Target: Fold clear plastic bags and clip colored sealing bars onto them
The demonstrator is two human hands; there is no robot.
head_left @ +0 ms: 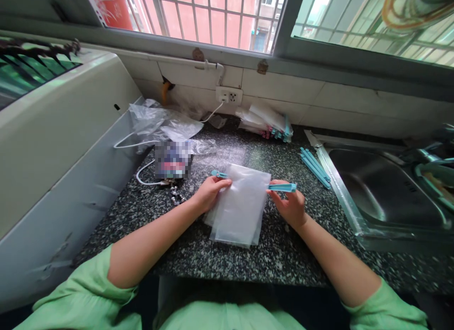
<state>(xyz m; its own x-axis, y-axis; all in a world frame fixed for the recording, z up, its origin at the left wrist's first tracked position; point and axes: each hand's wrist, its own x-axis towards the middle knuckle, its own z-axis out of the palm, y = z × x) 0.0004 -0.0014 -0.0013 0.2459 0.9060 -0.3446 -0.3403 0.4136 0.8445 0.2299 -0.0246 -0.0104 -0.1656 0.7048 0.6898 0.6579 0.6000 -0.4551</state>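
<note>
A frosted clear plastic bag (pixel 243 207) hangs over the counter in front of me, with another sheet or bag partly behind its left side. My left hand (pixel 210 194) pinches its upper left edge, thumb on top. A light-blue clip end (pixel 219 174) sticks out above those fingers; the rest of that piece is hidden. At the bag's right edge my right hand (pixel 291 206) is closed on a light-blue bag clip (pixel 283 187), a long narrow strip pointing right. Its left end meets the bag's edge; whether it grips the plastic I cannot tell.
Several loose blue clips (pixel 315 167) lie beside the steel sink (pixel 383 188). Bags with blue and pink clips (pixel 266 123) are piled by the wall. Crumpled clear plastic (pixel 166 122), a blurred-out device (pixel 172 160) and a white cable (pixel 144 171) lie left, near the socket (pixel 229 97).
</note>
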